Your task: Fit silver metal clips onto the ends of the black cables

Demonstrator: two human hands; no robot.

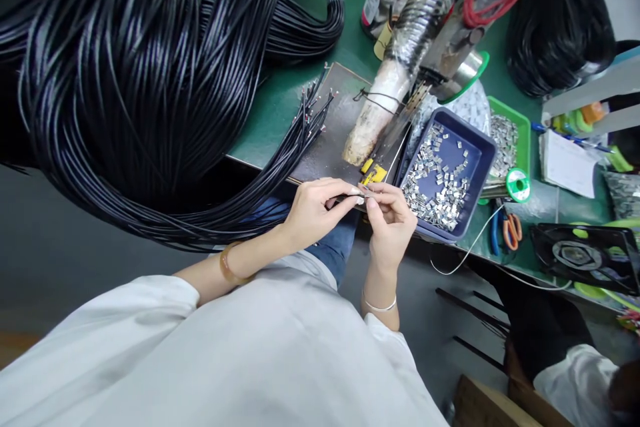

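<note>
Close together at the bench's front edge, both hands work at one spot. My left hand (320, 210) pinches the end of a black cable, most of it hidden behind the fingers. Meeting it from the right, my right hand (390, 213) pinches a small metal connector (367, 196) at the cable's tip; whether the two are joined I cannot tell. Just behind the fingers sits a yellow fixture (375, 173) under the soldering stand. To the right, a blue tray (457, 167) holds many loose metal connectors. Stripped cable ends (313, 117) lie on a dark board (325, 153).
Big bundles of black cable (150, 80) fill the left. A fume hose (385, 93) slants down over the board. Further right are a green tray (523, 133), a solder spool (518, 185), pliers (511, 230) and a black fan (585, 255). Another person's sleeve (575, 373) shows lower right.
</note>
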